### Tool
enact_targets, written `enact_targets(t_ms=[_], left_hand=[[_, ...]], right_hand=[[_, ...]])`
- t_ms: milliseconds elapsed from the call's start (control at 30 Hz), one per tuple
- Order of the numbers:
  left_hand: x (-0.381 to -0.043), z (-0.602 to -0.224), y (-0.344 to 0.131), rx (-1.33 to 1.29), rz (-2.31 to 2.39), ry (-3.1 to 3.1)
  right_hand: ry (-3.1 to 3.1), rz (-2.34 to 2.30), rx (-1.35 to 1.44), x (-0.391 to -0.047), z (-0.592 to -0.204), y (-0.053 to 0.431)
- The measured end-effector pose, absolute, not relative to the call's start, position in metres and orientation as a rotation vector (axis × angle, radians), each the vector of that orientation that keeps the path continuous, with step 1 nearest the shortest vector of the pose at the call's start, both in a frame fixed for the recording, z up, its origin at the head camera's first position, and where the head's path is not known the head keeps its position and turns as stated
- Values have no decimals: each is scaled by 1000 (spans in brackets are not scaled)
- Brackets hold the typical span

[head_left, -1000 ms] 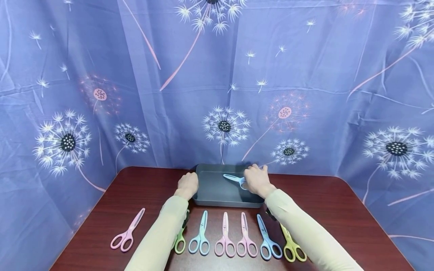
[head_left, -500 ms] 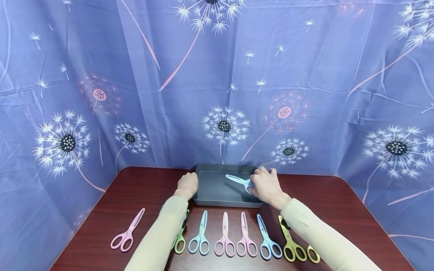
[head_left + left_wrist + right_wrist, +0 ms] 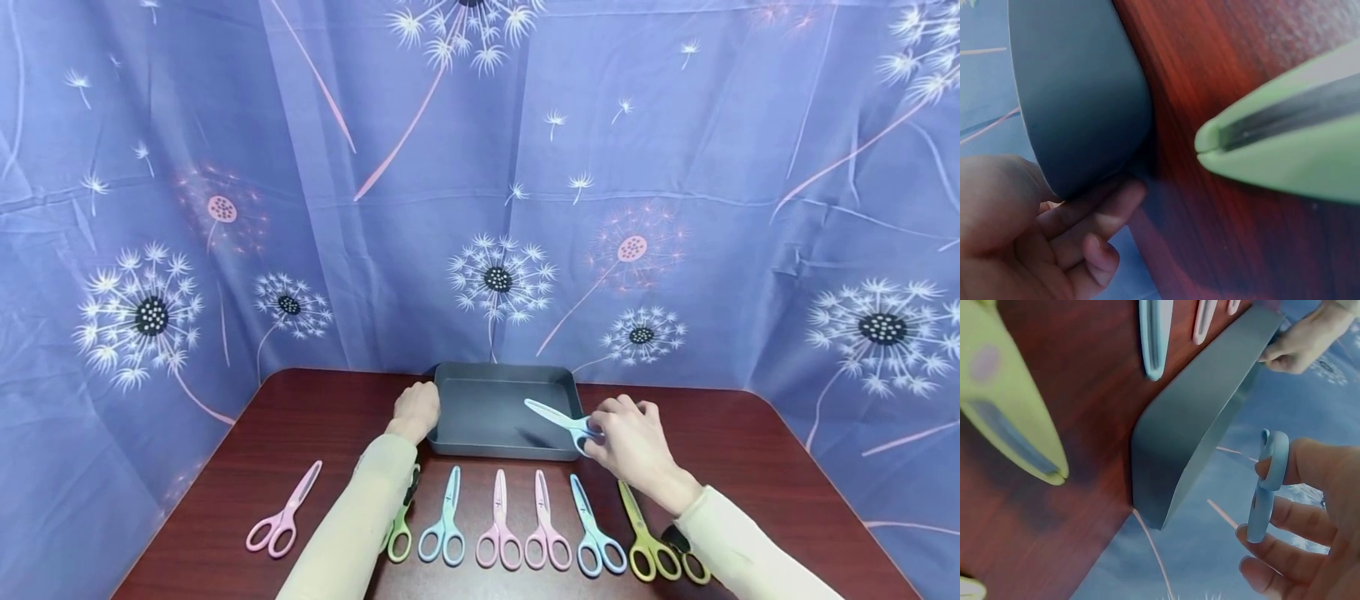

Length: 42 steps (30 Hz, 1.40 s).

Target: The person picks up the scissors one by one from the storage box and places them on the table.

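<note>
A dark grey tray (image 3: pixel 480 417) rests at the back of the table. My left hand (image 3: pixel 417 410) grips its left end, thumb at the rim and fingers beneath, as the left wrist view shows. With my right hand (image 3: pixel 630 433) I hold light blue scissors (image 3: pixel 551 413) by the handle loops (image 3: pixel 1269 469); a finger passes through one loop in the right wrist view. Their blades point left over the tray's right end, raised above it, and a shadow falls on the tray floor. Nothing else lies in the tray.
Along the front lie green scissors (image 3: pixel 1285 175), light blue scissors (image 3: pixel 451 500), two pink scissors (image 3: pixel 500 500), blue scissors (image 3: pixel 583 504) and yellow scissors (image 3: pixel 637 517). A yellow loop (image 3: pixel 696 568) shows beside my right sleeve. Pink scissors (image 3: pixel 300 496) lie at left. A blue curtain (image 3: pixel 405 250) hangs behind.
My right hand has moved right and toward me with the light blue scissors, from above the tray's middle to its right edge. The left hand stays on the tray.
</note>
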<state>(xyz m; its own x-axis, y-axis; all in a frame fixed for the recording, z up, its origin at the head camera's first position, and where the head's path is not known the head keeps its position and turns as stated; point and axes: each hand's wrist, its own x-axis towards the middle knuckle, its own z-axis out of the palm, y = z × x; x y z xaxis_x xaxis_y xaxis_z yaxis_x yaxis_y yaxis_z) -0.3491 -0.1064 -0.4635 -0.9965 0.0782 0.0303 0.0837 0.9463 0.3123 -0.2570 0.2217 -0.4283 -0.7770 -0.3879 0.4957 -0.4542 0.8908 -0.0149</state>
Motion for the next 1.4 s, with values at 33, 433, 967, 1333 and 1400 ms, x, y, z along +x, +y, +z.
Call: enact_targets(t_ms=[33, 433, 967, 1333, 1400], left_hand=[[-349, -464, -106, -129, -499, -3083], [-346, -462, -106, -125, -514, -3085], [-346, -463, -107, -125, -513, -3089], [-345, -464, -108, -138, -528, -3069], [-345, -464, -108, -151, -530, -3072]], right_hand=[[-2564, 190, 600, -253, -428, 224], [-2476, 239, 503, -215, -424, 253], [-2524, 292, 266, -173, -440, 311], [-2621, 324, 88, -158, -456, 342], [-2635, 331, 61, -155, -458, 346]])
